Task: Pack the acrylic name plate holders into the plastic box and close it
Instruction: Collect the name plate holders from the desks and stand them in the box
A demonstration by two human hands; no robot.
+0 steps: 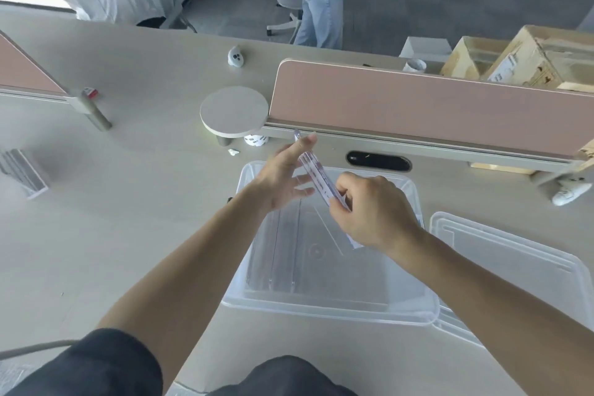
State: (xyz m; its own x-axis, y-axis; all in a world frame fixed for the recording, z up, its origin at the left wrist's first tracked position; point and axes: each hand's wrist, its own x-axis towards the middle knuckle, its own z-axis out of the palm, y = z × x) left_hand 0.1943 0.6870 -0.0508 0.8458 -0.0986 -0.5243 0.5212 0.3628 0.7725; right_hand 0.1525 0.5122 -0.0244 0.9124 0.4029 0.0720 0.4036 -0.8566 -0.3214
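Head view: the right hand (369, 212) pinches a name plate holder (316, 175) above the open plastic box (321, 310); the left hand (283, 180) is flat, fingers straight, touching the holder; the lid (514, 264) lies just beside the box.

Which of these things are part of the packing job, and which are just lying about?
Job: clear acrylic name plate holders gripped by right hand, left hand touching; clear plastic box; clear flat lid.
Lying about: round white stand; pink divider panel; brown cardboard boxes.
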